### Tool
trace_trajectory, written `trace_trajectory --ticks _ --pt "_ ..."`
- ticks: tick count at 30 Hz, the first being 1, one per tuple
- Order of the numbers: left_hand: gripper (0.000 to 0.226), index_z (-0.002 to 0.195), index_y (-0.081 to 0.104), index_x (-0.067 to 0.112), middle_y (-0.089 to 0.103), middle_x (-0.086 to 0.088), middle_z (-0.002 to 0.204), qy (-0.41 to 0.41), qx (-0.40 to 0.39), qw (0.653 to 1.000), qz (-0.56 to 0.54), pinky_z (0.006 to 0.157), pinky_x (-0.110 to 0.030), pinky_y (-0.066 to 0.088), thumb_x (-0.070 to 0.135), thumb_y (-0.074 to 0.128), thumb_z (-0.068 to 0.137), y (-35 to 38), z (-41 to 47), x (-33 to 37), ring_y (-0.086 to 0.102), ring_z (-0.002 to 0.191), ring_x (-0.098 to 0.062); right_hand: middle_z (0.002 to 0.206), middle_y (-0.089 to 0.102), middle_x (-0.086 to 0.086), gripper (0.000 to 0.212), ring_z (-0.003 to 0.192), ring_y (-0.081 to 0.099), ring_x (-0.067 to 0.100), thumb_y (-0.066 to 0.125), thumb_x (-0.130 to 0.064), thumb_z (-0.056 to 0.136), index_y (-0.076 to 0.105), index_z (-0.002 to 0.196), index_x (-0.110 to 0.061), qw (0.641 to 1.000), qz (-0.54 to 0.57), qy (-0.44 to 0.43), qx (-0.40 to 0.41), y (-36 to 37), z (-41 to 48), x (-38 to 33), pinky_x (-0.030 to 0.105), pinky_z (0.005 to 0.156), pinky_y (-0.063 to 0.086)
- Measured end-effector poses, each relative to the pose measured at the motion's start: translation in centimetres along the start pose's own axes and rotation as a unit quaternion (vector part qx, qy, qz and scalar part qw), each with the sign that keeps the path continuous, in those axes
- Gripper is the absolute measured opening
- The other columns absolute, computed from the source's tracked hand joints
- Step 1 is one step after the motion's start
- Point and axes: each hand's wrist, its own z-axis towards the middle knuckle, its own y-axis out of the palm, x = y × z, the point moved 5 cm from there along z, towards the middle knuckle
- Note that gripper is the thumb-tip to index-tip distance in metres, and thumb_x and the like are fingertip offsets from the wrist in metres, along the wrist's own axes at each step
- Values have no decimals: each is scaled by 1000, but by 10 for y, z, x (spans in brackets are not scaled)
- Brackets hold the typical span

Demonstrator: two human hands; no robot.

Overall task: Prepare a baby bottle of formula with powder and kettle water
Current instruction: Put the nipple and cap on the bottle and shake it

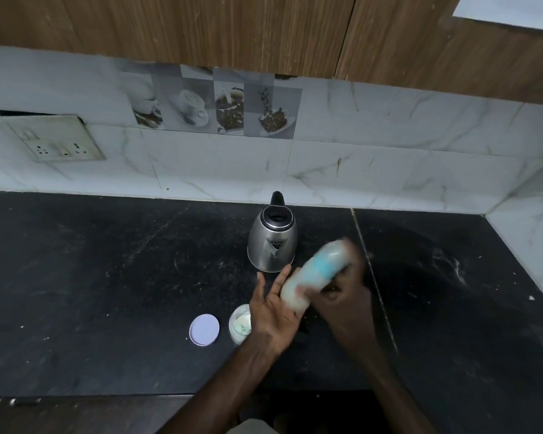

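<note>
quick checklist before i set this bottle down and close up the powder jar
1. Grip on the bottle: ok, the right hand is wrapped round it, tilted above the counter.
2. Spare left hand: ok, open, fingers straight by the bottle's base.
3. Bottle top sealed: cannot tell, motion blur.
4. The powder jar closed: not ok, it stands open; its lid lies beside it.
5. The kettle out of the way: ok, upright behind the hands.
</note>
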Motion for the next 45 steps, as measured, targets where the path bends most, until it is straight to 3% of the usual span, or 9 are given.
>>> trace_trajectory --ticks 6,10,15,19,23,27,31,35,45 --pt "69 145 63 18 67 -7 144 1 11 999 39 125 -43 33 67 45 99 -7 6 1 58 139 -25 119 66 -30 104 107 71 0 89 -11 78 26 157 -36 959 161 31 231 -31 3 -2 30 86 63" --pt "70 144 63 11 63 -18 146 -8 6 1000 -3 125 -51 33 63 52 99 -11 8 -2 55 141 -37 112 72 -20 101 89 75 3 95 -32 71 30 145 -54 997 17 70 11 12 -14 3 33 81 64" --pt "69 143 65 16 68 -10 142 4 -8 1000 24 124 -44 35 66 48 98 -7 11 1 58 138 -29 115 64 -30 105 99 69 -11 90 -9 75 26 154 -40 978 120 32 167 -9 -11 12 22 81 62" --pt "69 141 65 9 65 -20 142 5 9 1000 -7 122 -51 38 62 53 98 -13 11 0 55 140 -39 112 68 -22 101 85 74 -1 97 -30 68 34 144 -50 999 24 41 6 18 -18 0 28 75 64" --pt "70 143 64 15 68 -9 142 15 -4 999 42 124 -42 34 66 45 99 -15 13 0 57 140 -27 127 64 -16 101 109 72 6 90 -14 79 27 156 -32 964 153 43 215 -12 -9 6 32 88 63" --pt "70 140 65 9 63 -18 145 6 13 1000 8 126 -51 33 63 51 98 -19 9 -2 53 142 -37 115 70 -21 106 93 76 5 96 -22 71 31 152 -43 992 80 73 57 15 -23 2 25 80 62" --pt "70 143 64 15 66 -10 144 16 2 999 36 126 -44 33 67 46 99 -19 9 2 59 137 -27 108 67 -40 102 99 72 -4 89 -16 80 25 156 -37 967 141 66 200 -2 -21 5 24 84 61" --pt "73 143 63 12 61 -20 148 6 5 1000 14 124 -50 35 66 53 97 -21 6 -4 54 141 -38 122 70 -17 102 91 73 -3 94 -31 72 32 151 -42 996 48 60 43 18 -24 0 25 79 61" --pt "71 145 62 15 67 -8 143 14 6 999 40 124 -42 35 66 46 99 -24 4 -11 60 136 -26 138 57 -14 106 116 68 5 91 -16 77 23 157 -31 960 141 15 241 -24 -45 3 39 90 63"
